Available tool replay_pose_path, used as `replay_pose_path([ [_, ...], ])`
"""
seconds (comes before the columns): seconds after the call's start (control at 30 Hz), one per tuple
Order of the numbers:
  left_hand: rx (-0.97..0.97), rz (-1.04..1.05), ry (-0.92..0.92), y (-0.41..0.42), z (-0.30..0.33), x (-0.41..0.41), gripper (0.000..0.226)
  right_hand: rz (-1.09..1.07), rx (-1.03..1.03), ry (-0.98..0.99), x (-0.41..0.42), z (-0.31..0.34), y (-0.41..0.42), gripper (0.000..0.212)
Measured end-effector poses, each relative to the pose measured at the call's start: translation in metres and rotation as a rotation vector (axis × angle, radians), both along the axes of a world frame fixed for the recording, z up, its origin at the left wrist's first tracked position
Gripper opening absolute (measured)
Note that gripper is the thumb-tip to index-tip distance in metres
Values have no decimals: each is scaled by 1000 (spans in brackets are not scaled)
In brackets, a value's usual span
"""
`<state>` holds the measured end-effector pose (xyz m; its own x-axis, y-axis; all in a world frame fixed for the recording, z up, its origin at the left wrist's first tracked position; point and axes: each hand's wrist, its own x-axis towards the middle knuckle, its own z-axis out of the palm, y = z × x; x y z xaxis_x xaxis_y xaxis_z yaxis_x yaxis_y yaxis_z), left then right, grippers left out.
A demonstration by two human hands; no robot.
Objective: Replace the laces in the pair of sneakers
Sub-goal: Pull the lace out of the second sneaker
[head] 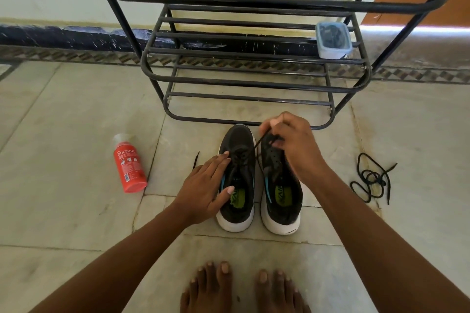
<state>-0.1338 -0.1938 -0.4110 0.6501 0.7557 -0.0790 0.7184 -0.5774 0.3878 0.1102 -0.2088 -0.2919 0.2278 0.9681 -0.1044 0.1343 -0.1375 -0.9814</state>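
Observation:
Two black sneakers with white soles stand side by side on the floor, toes pointing away. My left hand (207,185) lies flat with straight fingers on the left sneaker (237,207), steadying it. The left sneaker still carries a black lace (251,154), and my right hand (290,142) pinches it above the toe area and pulls it taut. The right sneaker (282,201) shows bare eyelets. A loose black lace (371,178) lies tangled on the floor to the right. Another lace end (196,159) pokes out left of the left sneaker.
A black metal shoe rack (244,79) stands just behind the sneakers, with a clear plastic box (333,39) of dark items on its shelf. A red Cinthol spray can (129,164) lies on the tiled floor at left. My bare feet (241,290) are at the bottom.

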Motion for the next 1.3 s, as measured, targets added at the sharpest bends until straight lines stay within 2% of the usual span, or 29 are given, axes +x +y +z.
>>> replay_pose_path([
  [0.03, -2, -1, 1, 0, 0, 1, 73, -2, -66, 168, 0, 1, 1, 21],
  [0.07, -5, 0, 4, 0, 0, 1, 73, 28, -107, 165, -1, 3, 0, 21],
  [0.13, -6, 1, 2, 0, 0, 1, 73, 45, -111, 11, 0, -4, -2, 25],
  [0.23, -8, -2, -4, 0, 1, 1, 74, -51, -95, -177, 4, -12, -3, 28],
  [0.33, -18, -5, -14, 1, 3, 1, 73, 80, -102, -523, 7, -17, -5, 23],
  [0.43, -58, 15, -59, 2, 9, 3, 72, 176, -80, -771, 3, -28, -11, 15],
  [0.53, -24, 76, -187, 13, 19, 6, 50, 98, -155, -988, -9, -35, -20, 23],
  [0.63, 68, -10, -271, 36, 28, 18, 26, 24, -125, -1120, -27, -34, -32, 19],
  [0.73, 8, -158, -215, 55, 41, 32, 14, 61, -180, -1039, -44, -32, -39, 47],
  [0.8, 11, -222, -139, 63, 46, 37, 11, 78, -234, -983, -53, -31, -42, 57],
  [0.87, 44, -257, -87, 67, 47, 38, 10, 92, -279, -950, -58, -35, -44, 54],
  [1.0, 125, -322, -84, 66, 42, 32, 11, 83, -258, -951, -55, -37, -44, 26],
  [1.13, 196, -369, -64, 62, 39, 31, 11, 47, -226, -855, -58, -38, -46, 30],
  [1.23, 102, -288, -84, 60, 36, 34, 10, 5, -236, -697, -76, -47, -53, 27],
  [1.3, -12, -151, -133, 61, 34, 36, 6, -51, -266, -583, -91, -59, -60, 33],
])
